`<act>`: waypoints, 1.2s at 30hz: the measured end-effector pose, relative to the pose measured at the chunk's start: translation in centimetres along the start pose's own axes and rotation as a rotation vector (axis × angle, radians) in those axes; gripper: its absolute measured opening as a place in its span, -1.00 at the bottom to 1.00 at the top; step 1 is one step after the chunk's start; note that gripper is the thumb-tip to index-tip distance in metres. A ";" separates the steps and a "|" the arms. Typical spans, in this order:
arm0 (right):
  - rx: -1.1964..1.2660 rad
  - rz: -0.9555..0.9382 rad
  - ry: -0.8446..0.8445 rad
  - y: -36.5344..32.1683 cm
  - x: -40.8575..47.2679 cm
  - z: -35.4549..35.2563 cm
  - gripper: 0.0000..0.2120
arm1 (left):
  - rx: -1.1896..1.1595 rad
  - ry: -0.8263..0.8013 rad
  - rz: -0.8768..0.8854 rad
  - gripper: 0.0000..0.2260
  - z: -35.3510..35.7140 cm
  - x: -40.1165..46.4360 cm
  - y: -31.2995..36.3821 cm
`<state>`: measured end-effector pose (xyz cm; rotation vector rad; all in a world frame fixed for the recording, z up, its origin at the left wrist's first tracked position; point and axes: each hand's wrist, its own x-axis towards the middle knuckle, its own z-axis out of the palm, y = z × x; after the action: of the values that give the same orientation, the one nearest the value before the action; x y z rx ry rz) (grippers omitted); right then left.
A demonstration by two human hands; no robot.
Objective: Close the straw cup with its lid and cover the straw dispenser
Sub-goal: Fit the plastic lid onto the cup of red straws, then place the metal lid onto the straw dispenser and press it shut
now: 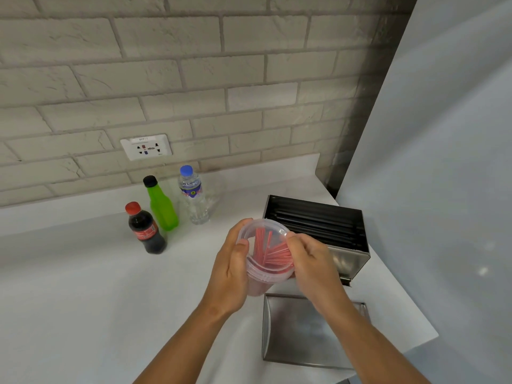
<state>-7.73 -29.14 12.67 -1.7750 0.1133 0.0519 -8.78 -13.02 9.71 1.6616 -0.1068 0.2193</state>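
Observation:
A clear plastic cup (260,284) holding red straws stands on the white counter (97,300). A clear round lid (263,227) rests tilted over its mouth, raised at the far side. My left hand (232,270) wraps the cup's left side with fingertips on the lid rim. From the right, my right hand (310,261) pinches the lid's right edge. Behind the cup stands the open steel straw dispenser (352,259), filled with black straws (315,223). Its flat steel cover (299,333) lies on the counter in front, under my right forearm.
Three bottles stand to the left near the brick wall: a cola bottle (145,231), a green bottle (162,206) and a water bottle (192,195). A wall socket (146,146) sits above them. A pale panel (443,162) rises along the counter's right edge.

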 end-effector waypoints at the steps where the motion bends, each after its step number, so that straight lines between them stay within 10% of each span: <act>1: 0.016 0.014 -0.024 0.2 0.1 0.4 -0.67 | 0.038 -0.004 -0.033 -0.66 -0.6 0.1 -0.4; 20: -0.082 0.102 -0.320 5.5 4.6 9.1 -0.85 | 0.225 0.147 -0.456 -0.73 -10.9 2.9 -7.7; 36: -0.260 0.123 -0.368 6.0 3.4 7.4 -0.75 | 0.302 0.271 -0.417 -0.81 -12.4 2.7 -7.3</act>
<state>-4.77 -23.31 4.99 -1.9846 -0.0534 0.4983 -5.67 0.23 4.22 1.8926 0.4953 0.1447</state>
